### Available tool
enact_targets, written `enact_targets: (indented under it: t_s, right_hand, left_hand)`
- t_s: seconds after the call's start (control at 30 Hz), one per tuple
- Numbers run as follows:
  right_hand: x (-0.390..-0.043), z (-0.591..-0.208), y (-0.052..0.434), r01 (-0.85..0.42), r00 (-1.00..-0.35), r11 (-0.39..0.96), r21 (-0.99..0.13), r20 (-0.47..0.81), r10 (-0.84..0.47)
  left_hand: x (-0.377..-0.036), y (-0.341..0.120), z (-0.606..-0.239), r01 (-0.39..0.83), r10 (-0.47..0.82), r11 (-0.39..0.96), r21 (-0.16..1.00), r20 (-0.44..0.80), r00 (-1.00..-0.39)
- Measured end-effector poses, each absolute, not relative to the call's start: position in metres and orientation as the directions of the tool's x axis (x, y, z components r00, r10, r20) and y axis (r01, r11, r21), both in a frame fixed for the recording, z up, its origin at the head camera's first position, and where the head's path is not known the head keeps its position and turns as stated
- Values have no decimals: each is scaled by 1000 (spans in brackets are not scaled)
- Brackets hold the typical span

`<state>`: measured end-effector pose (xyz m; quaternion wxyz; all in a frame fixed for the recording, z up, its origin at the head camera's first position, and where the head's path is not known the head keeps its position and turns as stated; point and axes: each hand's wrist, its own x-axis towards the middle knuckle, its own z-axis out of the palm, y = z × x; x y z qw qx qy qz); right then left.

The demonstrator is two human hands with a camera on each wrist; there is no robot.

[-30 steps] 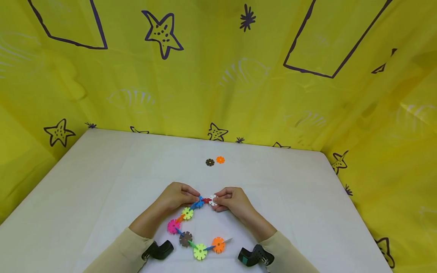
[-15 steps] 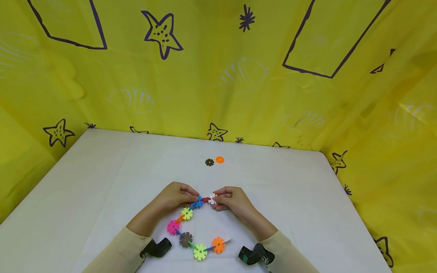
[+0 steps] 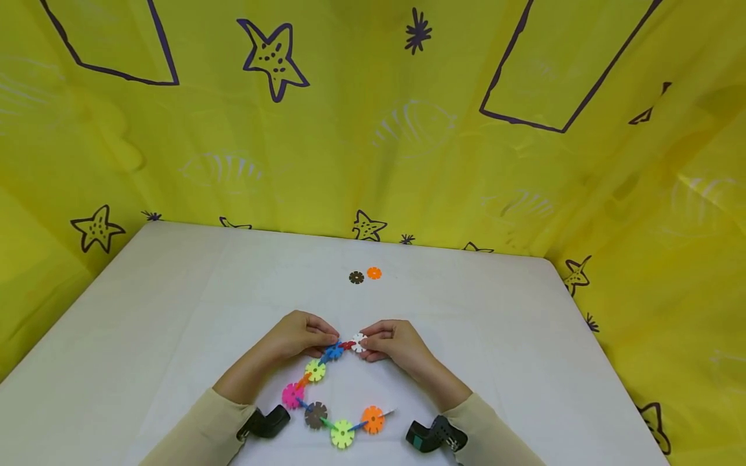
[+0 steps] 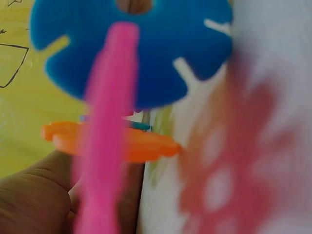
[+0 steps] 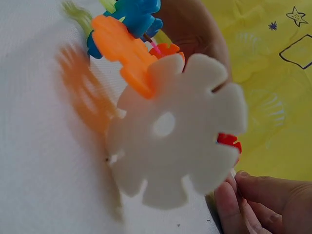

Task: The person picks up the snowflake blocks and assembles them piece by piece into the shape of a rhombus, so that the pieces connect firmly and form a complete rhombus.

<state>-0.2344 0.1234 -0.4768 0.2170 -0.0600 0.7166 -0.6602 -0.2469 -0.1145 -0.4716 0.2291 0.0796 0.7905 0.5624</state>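
Observation:
A curved chain of notched plastic snowflake discs lies between the two forearms in the head view. My right hand (image 3: pixel 396 343) pinches the white disc (image 3: pixel 358 343) at the chain's far end. That disc is joined to a red disc (image 3: pixel 348 345), which meets a blue disc (image 3: pixel 334 351). The fingertips of my left hand (image 3: pixel 300 336) grip at the blue disc's upper edge; the exact contact is partly hidden. From there the chain runs through a yellow-green disc (image 3: pixel 315 371) and a pink disc (image 3: pixel 293 395) to an orange disc (image 3: pixel 373 419) near me.
A loose brown disc (image 3: pixel 357 277) and a loose orange disc (image 3: pixel 374 273) lie farther back on the white table (image 3: pixel 478 310). Yellow patterned cloth (image 3: pixel 326 129) stands behind and beside the table. Each wrist carries a black camera, such as the left camera (image 3: pixel 265 422).
The white, red and blue discs have shifted slightly nearer me and leftward, and the pink and brown part of the chain has slid a little nearer me. Both hands stay almost in place.

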Motion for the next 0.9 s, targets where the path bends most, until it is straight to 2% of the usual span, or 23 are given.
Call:
enact_targets:
  t_s: [0.2,0.53,0.77,0.9]
  right_hand:
    - [-233,-479,118,208,-895,107,-972,-233,-381]
    - [-233,-478,118,200,-902,99,-975,-223,-369]
    - [-233,-477,116,208,-898,108,-972,-233,-374]
    - [-232,-477,118,205,-901,116,-972,-234,-365]
  left_hand:
    - [-248,-113,-473,-4,390,434,901,-192,-901]
    - [-245,-108,-473,20,363,482,876,-179,-914]
    - [-256,-120,-462,77,487,492,867,-200,-850]
    - [-269,-117,-459,77,543,514,854,-254,-800]
